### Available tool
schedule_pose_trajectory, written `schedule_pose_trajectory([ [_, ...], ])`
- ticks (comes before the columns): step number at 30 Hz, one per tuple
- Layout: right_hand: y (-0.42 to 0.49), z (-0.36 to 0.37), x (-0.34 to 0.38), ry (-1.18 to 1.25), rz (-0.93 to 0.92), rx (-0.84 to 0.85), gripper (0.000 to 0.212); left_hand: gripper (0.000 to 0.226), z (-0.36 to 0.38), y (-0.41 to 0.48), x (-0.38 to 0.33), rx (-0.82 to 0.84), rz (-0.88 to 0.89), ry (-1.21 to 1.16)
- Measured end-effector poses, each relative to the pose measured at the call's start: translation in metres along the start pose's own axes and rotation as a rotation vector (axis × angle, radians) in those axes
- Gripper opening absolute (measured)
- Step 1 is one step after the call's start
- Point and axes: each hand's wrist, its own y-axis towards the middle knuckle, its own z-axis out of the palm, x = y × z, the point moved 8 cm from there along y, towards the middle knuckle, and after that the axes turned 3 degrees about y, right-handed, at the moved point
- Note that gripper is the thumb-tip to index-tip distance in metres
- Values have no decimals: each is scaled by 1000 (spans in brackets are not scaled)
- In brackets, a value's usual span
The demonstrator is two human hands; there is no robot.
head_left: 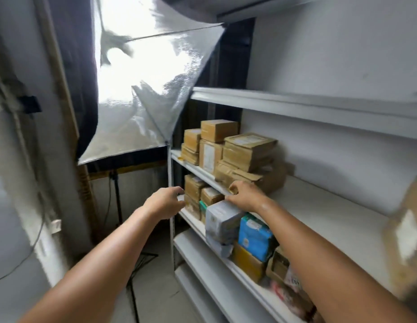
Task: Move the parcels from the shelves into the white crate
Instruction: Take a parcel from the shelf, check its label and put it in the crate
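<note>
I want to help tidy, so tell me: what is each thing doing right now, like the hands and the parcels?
Left hand: curled by the shelf, hold unclear.
Right hand: on the grey parcel's top, grip unclear.
Grey parcel: sticking out past the shelf edge.
Blue parcel: untouched, beside the grey parcel.
Brown boxes: stacked, closed.
Lamp: on.

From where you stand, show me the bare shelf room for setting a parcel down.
Bare: the middle shelf between the cardboard stack and the blurred brown box at right. Crowded: the shelf below, packed with the grey parcel, blue parcel and boxes.
</note>
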Motion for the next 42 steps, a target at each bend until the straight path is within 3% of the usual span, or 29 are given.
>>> schedule_pose_trajectory([
  [9, 35, -46, -61, 161, 79, -144, 42, 41, 9, 59, -72, -33, 78, -65],
  [16, 77, -68, -75, 413, 170, -303, 52, 46, 4, 120, -93, -63, 118, -239],
  [23, 113, -96, -80, 485, 300, -556, 67, 59, -8, 195, -115, -74, 205, -488],
  [27, 133, -96, -82, 567, 376, -571, 73, 71, -12, 232, -123, -80, 255, -571],
  [31, 147, -92, -80, 685, 385, -587, 73, 81, 0, 255, -133, 18, 279, -651],
  [37, 155, -80, -82, 887, 419, -560, 66, 70, 14, 267, -143, 166, 268, -858],
  [42, 153, -80, -81, 875, 411, -551, 70, 70, 15, 261, -139, 187, 264, -922],
])
